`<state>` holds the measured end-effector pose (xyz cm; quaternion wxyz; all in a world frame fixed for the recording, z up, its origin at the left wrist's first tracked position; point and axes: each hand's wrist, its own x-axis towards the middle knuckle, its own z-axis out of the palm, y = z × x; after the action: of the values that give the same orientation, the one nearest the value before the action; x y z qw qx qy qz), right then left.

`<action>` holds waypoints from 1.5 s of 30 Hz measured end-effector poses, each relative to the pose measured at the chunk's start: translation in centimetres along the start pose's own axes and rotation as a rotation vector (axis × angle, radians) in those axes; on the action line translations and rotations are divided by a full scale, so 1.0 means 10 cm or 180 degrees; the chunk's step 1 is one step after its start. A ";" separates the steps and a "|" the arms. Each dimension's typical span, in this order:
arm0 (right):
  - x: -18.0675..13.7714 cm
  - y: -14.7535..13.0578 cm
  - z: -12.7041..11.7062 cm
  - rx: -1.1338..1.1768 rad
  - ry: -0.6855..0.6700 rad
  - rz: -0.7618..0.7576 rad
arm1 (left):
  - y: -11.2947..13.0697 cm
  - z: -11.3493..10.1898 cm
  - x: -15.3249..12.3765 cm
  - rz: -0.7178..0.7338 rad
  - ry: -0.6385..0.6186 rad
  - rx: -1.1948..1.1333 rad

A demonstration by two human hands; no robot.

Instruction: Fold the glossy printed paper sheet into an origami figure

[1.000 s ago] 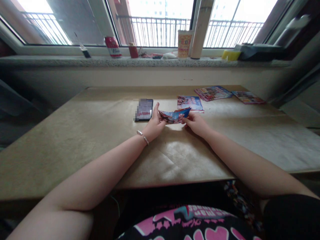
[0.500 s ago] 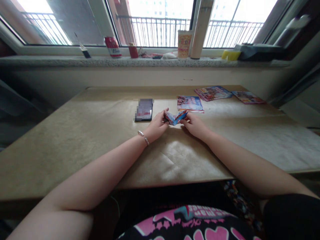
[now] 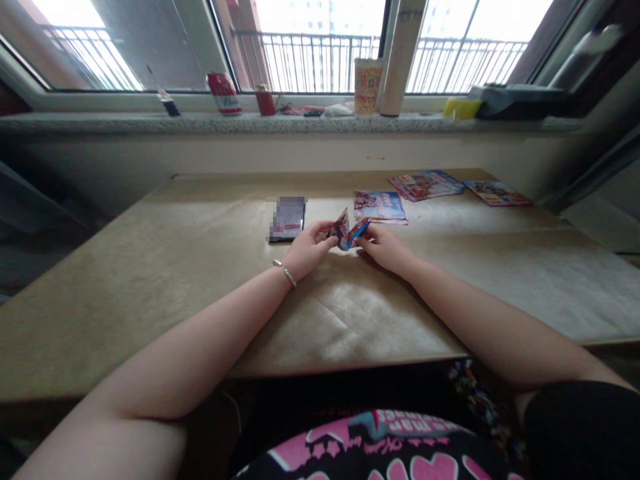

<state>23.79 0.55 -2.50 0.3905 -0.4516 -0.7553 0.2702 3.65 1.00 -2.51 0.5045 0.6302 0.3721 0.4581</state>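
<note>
Between my hands is a small printed leaflet (image 3: 342, 230), red and blue, bent into a V along a fold. My left hand (image 3: 314, 248) grips its left side, thumb in front and fingers behind. The right side is pinched in my right hand (image 3: 383, 245). Just beyond the leaflet, a flat stack of printed leaflets (image 3: 381, 205) lies on the table. To the left of my left hand lies a phone (image 3: 289, 219) with a blurred screen. What is printed on the held leaflet is too small to read.
At the table's back right lie a fanned pile of leaflets (image 3: 426, 185) and another small stack (image 3: 496, 193). The windowsill (image 3: 295, 125) carries a red can (image 3: 223, 93), a red bottle (image 3: 265, 100), a patterned cup (image 3: 368, 87), a wooden cylinder (image 3: 395, 80) and a yellow item (image 3: 462, 109).
The leaflet's left panel has risen steeper, so its fold is narrower. My left hand has shifted slightly, and my right hand has moved a little inward.
</note>
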 end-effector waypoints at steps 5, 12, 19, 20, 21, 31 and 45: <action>0.04 0.04 0.02 0.0380 -0.0058 0.0160 | 0.03 -0.01 -0.02 -0.0159 -0.0160 -0.0089; 0.14 -0.10 0.02 0.1240 -0.0163 0.0700 | 0.07 -0.01 -0.03 -0.0230 -0.0158 -0.0167; 0.21 -0.19 0.11 0.1404 -0.0101 0.0885 | 0.04 -0.01 -0.02 -0.0172 0.0025 -0.0096; 0.20 -0.18 0.12 0.1419 -0.0081 0.0844 | 0.04 -0.01 -0.01 -0.0175 0.0063 -0.0086; 0.19 -0.16 0.14 0.1438 -0.0072 0.0792 | 0.03 -0.01 -0.01 -0.0193 0.0104 -0.0077; 0.14 -0.06 0.15 0.1519 0.0018 0.0686 | 0.23 0.03 0.05 -0.1203 0.0044 -0.0389; 0.10 -0.10 0.12 0.1463 -0.0011 0.0591 | 0.09 0.12 -0.02 -0.0641 0.0294 -0.0689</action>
<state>22.04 0.93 -2.10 0.4552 -0.4179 -0.6300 0.4704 4.74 0.32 -1.77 0.5952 0.5099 0.4047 0.4711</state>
